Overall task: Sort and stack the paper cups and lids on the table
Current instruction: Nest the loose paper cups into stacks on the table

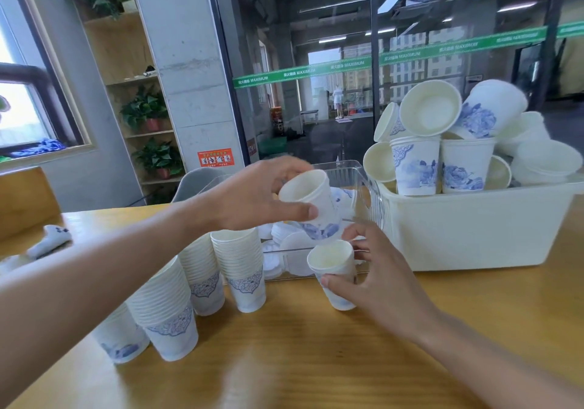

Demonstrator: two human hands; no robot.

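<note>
Mid-frame, both hands busy with one cup each. Left hand (252,200) curled round a raised cup (311,198), thumb across its wall, mouth tipped toward the camera and base pointing down-right. Right hand (376,279) pinches a second cup (335,271) that stands upright on the table (284,361), fingers wrapped behind, thumb on the near side. Raised cup sits just above and slightly left of the standing one; its long axis is tilted, so it likely needs righting before it can nest into the open mouth below. Left hand is the one placed to make that drop. Four cup stacks (202,279) stand lower left. Clear tray (363,168) behind holds lids (294,244). White bin (474,228) at right, heaped with loose cups (442,136).
</note>
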